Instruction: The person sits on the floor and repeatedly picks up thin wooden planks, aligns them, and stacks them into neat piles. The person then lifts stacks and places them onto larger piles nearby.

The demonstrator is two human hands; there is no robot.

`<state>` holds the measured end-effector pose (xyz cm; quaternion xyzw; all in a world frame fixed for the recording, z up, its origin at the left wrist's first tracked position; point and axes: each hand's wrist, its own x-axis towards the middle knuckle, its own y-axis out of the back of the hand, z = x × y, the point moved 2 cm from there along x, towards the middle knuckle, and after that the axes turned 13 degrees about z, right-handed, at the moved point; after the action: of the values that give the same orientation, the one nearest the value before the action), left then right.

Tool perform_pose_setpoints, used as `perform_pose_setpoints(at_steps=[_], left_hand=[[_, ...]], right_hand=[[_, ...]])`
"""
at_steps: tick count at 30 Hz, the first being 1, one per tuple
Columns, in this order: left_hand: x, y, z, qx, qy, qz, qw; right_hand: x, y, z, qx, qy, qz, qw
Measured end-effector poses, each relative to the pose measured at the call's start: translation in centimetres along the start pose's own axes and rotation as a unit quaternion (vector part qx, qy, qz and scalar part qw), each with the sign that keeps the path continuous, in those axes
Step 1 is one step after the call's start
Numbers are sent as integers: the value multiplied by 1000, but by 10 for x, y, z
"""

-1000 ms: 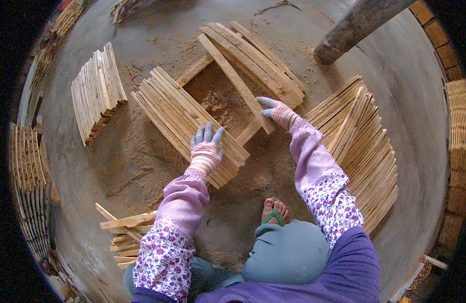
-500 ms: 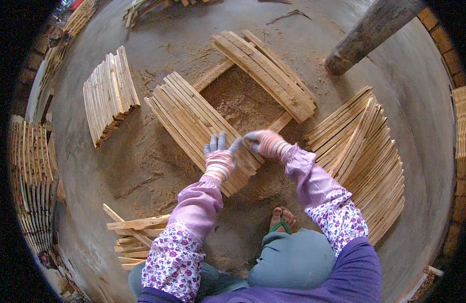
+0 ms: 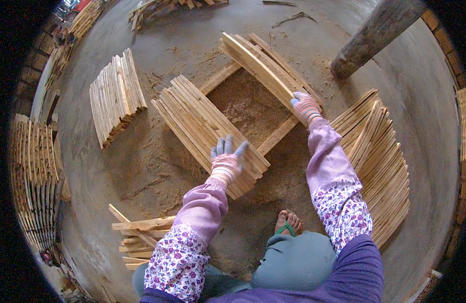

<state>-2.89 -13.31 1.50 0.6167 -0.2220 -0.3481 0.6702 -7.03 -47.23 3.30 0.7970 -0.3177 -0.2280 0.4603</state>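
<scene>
My left hand (image 3: 228,157), in a striped work glove, rests flat with fingers spread on the near end of a row of thin wooden slats (image 3: 202,123) laid side by side across two cross battens (image 3: 276,136). My right hand (image 3: 306,107), gloved the same way, grips the near end of a slat in the second row of slats (image 3: 265,68), farther out and to the right. Sawdust covers the floor between the two rows.
A fanned stack of slats (image 3: 379,151) lies at my right, a bundle (image 3: 115,98) at the left, loose offcuts (image 3: 139,235) by my left knee. A thick wooden post (image 3: 377,33) leans at top right. More stacks (image 3: 36,171) line the left rim. My sandalled foot (image 3: 288,222) rests below.
My right hand has left the near row beside my left hand and reached out to the far row, taking hold of a slat's end. My left hand stays on the near row.
</scene>
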Motion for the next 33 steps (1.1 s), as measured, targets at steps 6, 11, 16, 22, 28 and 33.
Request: perform_pose_setpoints(at_steps=[6, 11, 16, 22, 28, 33], left_hand=[[3, 7, 7, -1, -12, -8, 1000], [2, 12, 9, 8, -14, -6, 1000], [4, 8, 9, -9, -3, -14, 1000], [17, 5, 33, -13, -17, -6, 1000], [6, 11, 12, 32, 4, -28, 999], [12, 24, 24, -8, 8, -78, 997]], right_hand=[[-19, -15, 19, 349, -40, -82, 933], [-40, -17, 23, 630, -207, -302, 685], [-50, -26, 15, 594, -185, -276, 733], [-57, -44, 27, 393, -12, -166, 904], [-112, -86, -67, 29, 195, -202, 959], [-25, -29, -10, -242, 121, 161, 949]])
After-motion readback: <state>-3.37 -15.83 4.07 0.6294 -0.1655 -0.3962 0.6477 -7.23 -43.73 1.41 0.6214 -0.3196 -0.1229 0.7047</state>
